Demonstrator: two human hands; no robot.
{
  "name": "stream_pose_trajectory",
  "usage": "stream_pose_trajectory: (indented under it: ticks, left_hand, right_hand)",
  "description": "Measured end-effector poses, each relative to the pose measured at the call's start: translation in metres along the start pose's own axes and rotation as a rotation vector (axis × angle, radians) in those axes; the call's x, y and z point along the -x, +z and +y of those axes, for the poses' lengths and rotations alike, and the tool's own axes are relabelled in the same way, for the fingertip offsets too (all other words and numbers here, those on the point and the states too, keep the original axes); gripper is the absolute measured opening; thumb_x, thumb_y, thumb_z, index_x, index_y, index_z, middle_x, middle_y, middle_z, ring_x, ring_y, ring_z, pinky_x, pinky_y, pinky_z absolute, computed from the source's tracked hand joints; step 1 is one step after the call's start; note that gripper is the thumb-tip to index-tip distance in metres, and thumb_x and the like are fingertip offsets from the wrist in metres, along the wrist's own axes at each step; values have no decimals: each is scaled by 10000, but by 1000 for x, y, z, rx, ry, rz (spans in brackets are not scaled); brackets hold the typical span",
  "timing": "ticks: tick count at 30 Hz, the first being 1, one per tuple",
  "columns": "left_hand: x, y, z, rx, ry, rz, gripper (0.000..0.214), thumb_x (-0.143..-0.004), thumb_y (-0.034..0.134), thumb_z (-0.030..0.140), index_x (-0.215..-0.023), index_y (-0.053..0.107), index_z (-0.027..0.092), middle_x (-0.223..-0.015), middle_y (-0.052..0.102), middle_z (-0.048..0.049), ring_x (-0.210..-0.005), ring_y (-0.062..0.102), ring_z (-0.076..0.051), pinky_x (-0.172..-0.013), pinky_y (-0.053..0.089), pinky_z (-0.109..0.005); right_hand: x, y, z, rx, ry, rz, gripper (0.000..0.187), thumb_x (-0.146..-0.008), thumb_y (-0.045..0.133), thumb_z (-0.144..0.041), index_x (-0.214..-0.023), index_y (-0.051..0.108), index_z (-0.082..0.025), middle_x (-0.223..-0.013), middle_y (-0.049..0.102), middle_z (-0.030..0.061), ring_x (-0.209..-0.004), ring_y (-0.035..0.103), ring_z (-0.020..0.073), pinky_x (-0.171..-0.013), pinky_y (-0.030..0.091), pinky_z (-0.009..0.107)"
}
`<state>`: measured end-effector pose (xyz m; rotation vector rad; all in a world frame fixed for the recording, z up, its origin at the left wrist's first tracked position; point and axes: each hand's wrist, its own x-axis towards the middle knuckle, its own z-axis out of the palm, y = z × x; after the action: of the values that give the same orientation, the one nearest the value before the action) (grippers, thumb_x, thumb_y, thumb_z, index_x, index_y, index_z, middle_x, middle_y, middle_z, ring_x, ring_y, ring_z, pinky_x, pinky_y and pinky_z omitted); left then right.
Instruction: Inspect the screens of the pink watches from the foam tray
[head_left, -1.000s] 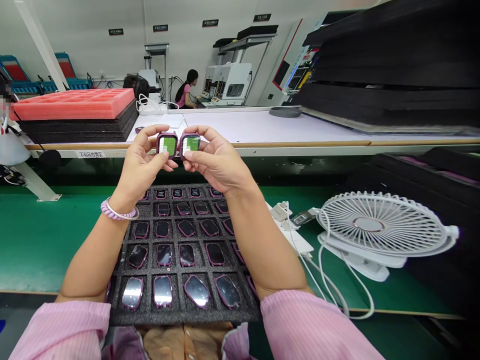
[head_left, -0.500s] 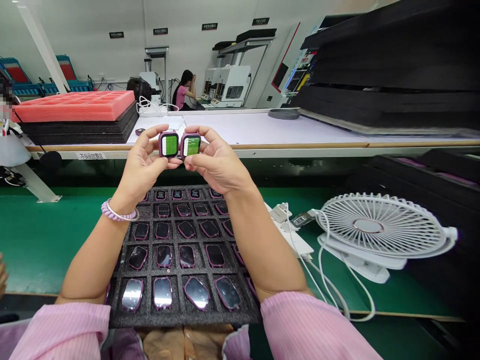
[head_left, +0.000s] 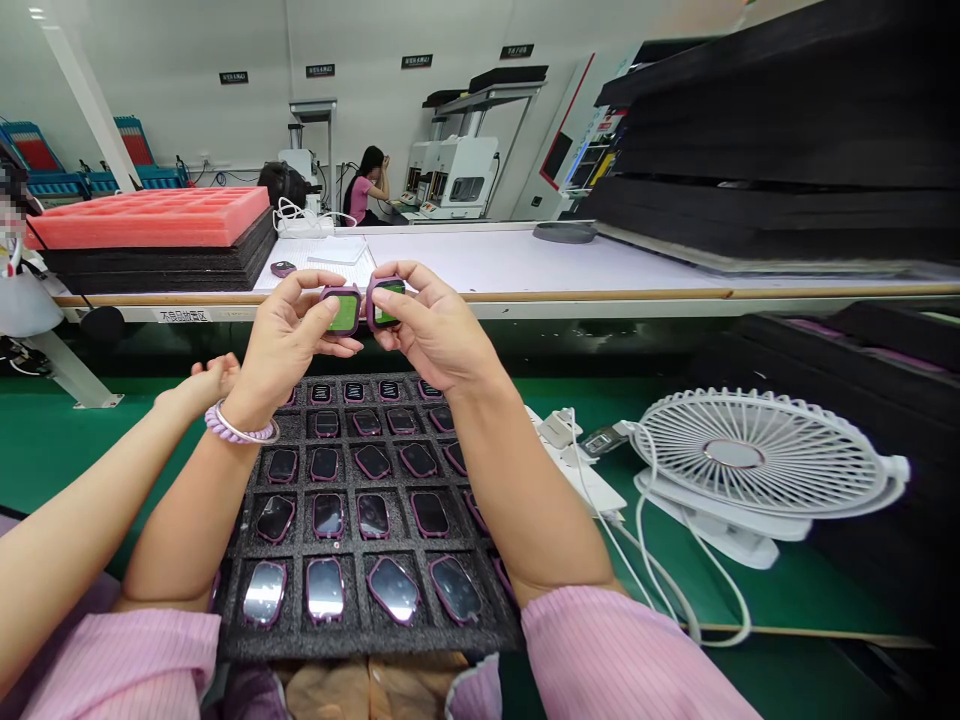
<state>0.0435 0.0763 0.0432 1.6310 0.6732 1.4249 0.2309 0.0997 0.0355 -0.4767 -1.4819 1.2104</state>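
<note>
Co-worker's arm [head_left: 90, 500] entered left | left hand [head_left: 289, 340] grips watch case [head_left: 343, 310] | right hand [head_left: 431, 330] grips second case [head_left: 385, 302]

two lit purple watch cases [head_left: 343, 311], one black foam tray [head_left: 360, 630], one white fan [head_left: 757, 462]

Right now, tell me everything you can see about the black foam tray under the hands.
The black foam tray looks like coarse, speckled foam cut into a grid of square pockets. Most visible pockets hold a small watch body with a purple rim and a dark glossy screen, lying face up. The tray lies flat on the green belt, its near edge by the person's lap. Both forearms cross above it, hiding its side columns; whether they rest on it cannot be told.
</note>
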Motion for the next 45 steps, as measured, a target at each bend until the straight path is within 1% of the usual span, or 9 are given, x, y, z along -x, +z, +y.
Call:
stream_pose_trajectory:
  ticks: [7, 12, 16, 22, 30, 34, 40, 42, 45]
  left_hand:
    - [1, 2, -1, -3, -7, 35, 369, -900, 811, 494, -1040, 605, 222, -848, 692, 20, -545, 721, -155, -508, 635, -254]
    - [1, 4, 1, 19, -65, 83, 322, -1006, 635, 538, -1049, 613, 219, -872, 714, 0, -568, 724, -144, -542, 644, -252]
    - [1, 6, 7, 37, -109, 96, 250, -1034, 544, 445, -1100, 599, 210, -940, 733, -11, -589, 740, -144, -570, 639, -240]
    - [1, 6, 9, 78, -105, 100, 203, -1014, 494, 352, -1107, 588, 198, -892, 723, -7, -588, 745, -160, -572, 632, -247]
    - [0, 2, 3, 64, -50, 93, 299, -993, 562, 480, -1150, 592, 227, -976, 738, -24, -652, 753, -151, -649, 656, -269]
    - [-1, 2, 3, 67, -62, 94, 346, -953, 619, 493, -1167, 577, 225, -943, 749, -20, -655, 755, -150, -645, 652, -258]
    - [1, 4, 3, 43, -25, 88, 392, -873, 753, 456, -1138, 590, 216, -856, 731, 2, -569, 716, -134, -544, 595, -216]
    - [2, 6, 2, 14, 1, 85, 405, -830, 811, 432, -1098, 599, 213, -800, 692, 23, -506, 661, -108, -478, 535, -189]
    - [3, 12, 1, -9, 31, 65, 439, -757, 866, 351, -1069, 593, 207, -808, 660, 34, -491, 603, -78, -452, 486, -171]
  right_hand:
    - [1, 5, -3, -15, -1, 41, 547, -774, 908, -582, -990, 551, -228, -840, 627, -8, -700, 575, 115, -478, 390, 188]
    - [0, 5, -4, -48, 4, 48, 534, -792, 884, -607, -1007, 581, -223, -846, 627, 13, -736, 601, 137, -480, 406, 197]
    - [0, 4, -3, -59, 29, 30, 533, -781, 900, -550, -1058, 583, -223, -845, 609, -9, -663, 567, 110, -506, 440, 208]
    - [2, 4, -4, -52, 30, 2, 574, -714, 918, -352, -1134, 551, -219, -902, 645, -25, -589, 538, 69, -537, 448, 211]
    - [3, 4, -8, -28, 35, 26, 499, -700, 733, -226, -1165, 553, -231, -957, 670, -15, -644, 574, 93, -605, 495, 246]
    - [0, 5, -10, -29, 38, 56, 488, -728, 817, -332, -1137, 571, -230, -963, 685, 3, -685, 588, 110, -601, 509, 244]
    - [-5, -1, -17, 16, 63, 65, 553, -737, 928, -506, -1066, 586, -223, -853, 689, -7, -599, 571, 96, -510, 441, 210]
    - [-1, -6, -20, 37, 80, 50, 518, -770, 909, -487, -1071, 585, -218, -838, 699, -8, -559, 572, 92, -501, 434, 208]
    - [11, -13, -24, 24, 139, 55, 364, -856, 791, -363, -1106, 584, -199, -862, 728, 16, -546, 605, 107, -526, 463, 226]
